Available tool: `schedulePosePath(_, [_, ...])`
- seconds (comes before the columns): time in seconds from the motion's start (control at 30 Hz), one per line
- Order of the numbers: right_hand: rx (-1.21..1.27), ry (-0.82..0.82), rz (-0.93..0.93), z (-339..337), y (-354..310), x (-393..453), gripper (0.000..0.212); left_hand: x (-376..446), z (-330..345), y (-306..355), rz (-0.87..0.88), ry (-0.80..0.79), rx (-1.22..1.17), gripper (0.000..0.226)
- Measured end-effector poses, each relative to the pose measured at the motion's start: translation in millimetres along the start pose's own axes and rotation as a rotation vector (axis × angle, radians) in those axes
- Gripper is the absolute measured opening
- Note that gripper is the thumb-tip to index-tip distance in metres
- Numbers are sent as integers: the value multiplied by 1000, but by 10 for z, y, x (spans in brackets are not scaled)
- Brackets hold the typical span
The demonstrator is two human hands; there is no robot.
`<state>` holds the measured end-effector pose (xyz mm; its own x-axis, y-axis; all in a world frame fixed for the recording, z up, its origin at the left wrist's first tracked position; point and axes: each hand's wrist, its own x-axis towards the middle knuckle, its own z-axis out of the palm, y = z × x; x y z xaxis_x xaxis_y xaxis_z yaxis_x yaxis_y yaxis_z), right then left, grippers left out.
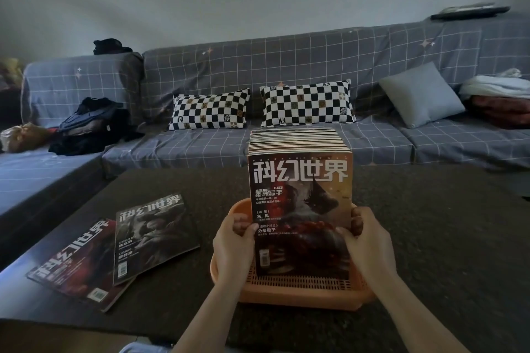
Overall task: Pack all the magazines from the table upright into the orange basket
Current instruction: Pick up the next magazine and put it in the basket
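Gripping upright magazines point(299, 203); both hands

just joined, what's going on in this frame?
A person is packing magazines upright into an orange basket on a dark table. The left hand and right hand grip the two sides of the front magazine of a row standing in the basket. Two more magazines still lie flat on the table to the left, a grey-covered one overlapping a red-covered one. A sofa with pillows sits behind.

Single head-worn view, forward and down, close over the table point(430, 223), sofa point(286, 71) beyond.
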<state>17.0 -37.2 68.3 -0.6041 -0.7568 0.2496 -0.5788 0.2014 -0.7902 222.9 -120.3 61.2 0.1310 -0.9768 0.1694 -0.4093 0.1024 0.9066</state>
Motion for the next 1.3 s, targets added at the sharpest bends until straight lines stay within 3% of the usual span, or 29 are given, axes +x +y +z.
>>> schedulePosePath(0.2, [14, 71, -22, 16, 15, -5, 45, -16, 12, -4, 3, 7, 15, 24])
schedulePosePath(0.5, [-10, 16, -76, -1, 69, 4, 53, -41, -12, -10, 25, -91, 70, 33])
schedulePosePath(0.67, [85, 55, -47, -20, 39, -42, 53, -79, -67, 33, 35, -70, 106, 47])
schedulePosePath(0.87, [207, 134, -27, -41, -40, -181, 44, -179, -201, 7, 121, -69, 116, 36])
schedulePosePath(1.07, [282, -52, -175, 60, -371, -367, 20, -192, -402, 44, 106, -42, 13, 23])
schedulePosePath(1.3, [304, -408, -215, 501, -867, -453, 12, -104, -817, -61, 128, 14, -5, 20])
